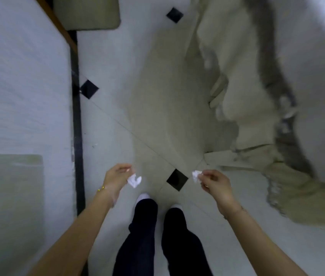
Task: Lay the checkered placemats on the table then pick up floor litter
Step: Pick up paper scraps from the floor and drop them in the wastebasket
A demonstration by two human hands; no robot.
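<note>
Over the pale tiled floor [118,56], in the head view, the person stands with both arms held out in front, white-socked feet and dark trousers [143,232] below. The left hand [117,177] has its fingers curled in, pinching a crumpled scrap of white paper [134,180] that hangs from the fingertips. The right hand [215,184] is pinched shut in the same way on a second, smaller paper scrap [196,176], held at the tips of thumb and forefinger. Between the two hands lies a black diamond tile [177,179], part of the floor pattern and not litter.

To the left runs the table [18,76], covered in pale cloth, with a greenish placemat [10,196] lying flat near its edge; motion blur hides whether it is checkered. A chair seat [87,12] shows at the top, just beyond the table's corner. To the right a beige rug [237,76] with a dark border lies rucked and folded.

Judging by the mat on the table and the paper in both hands, the litter step is under way. The risks lie in the grips: both scraps are held only by their edges, so a quick turn or swing of the arm could let one flutter back to the floor. With both hands full, further litter would force a re-grip and likely a drop; a tiny pale speck [94,145] near the table's dark edge may be such a piece, though it is too small to tell. The bunched rug close to the right foot is a trip hazard.
</note>
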